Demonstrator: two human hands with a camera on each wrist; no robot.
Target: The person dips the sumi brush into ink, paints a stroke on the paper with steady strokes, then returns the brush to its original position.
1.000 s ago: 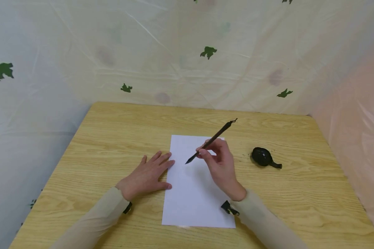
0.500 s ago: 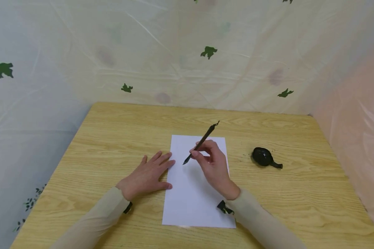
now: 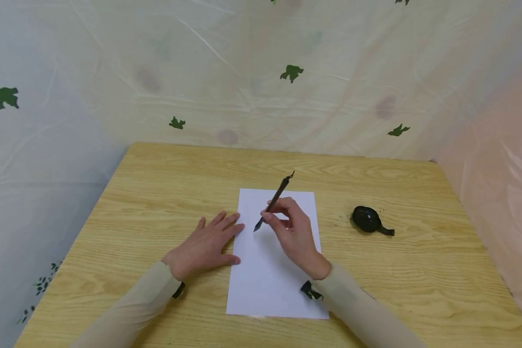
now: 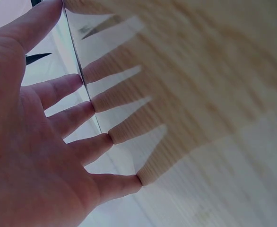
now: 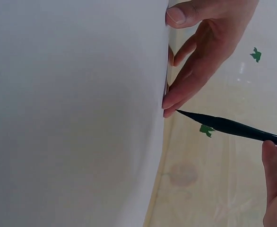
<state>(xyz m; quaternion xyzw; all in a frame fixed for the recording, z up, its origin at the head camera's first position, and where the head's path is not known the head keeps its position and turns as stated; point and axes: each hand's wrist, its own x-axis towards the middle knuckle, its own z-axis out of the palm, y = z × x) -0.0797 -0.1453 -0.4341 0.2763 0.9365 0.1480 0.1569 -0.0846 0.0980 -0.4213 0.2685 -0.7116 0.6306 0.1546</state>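
My right hand [image 3: 297,238] pinches a dark writing brush [image 3: 279,191] between thumb and fingers, with a small loop at its top end. Slanting down to the left, the brush has its pointed black tip over the upper left part of a blank white sheet of paper [image 3: 265,290]. In the right wrist view the brush [image 5: 228,126] shows its tip a small gap off the paper. My left hand [image 3: 203,245] lies with fingers spread on the table, and some fingertips touch the sheet's left edge. Stretched fingers also show on the left hand [image 4: 39,127] in the left wrist view.
A small black dish with a short handle [image 3: 366,219] sits on the wooden table [image 3: 417,270] right of the paper, with dark specks around it. Pale sheeting [image 3: 226,58] with green bird shapes rises behind the table and along both sides.
My right hand has moved left with the brush, which stands more upright, its tip slightly left and lower over the paper. My left hand and the paper have stayed put.
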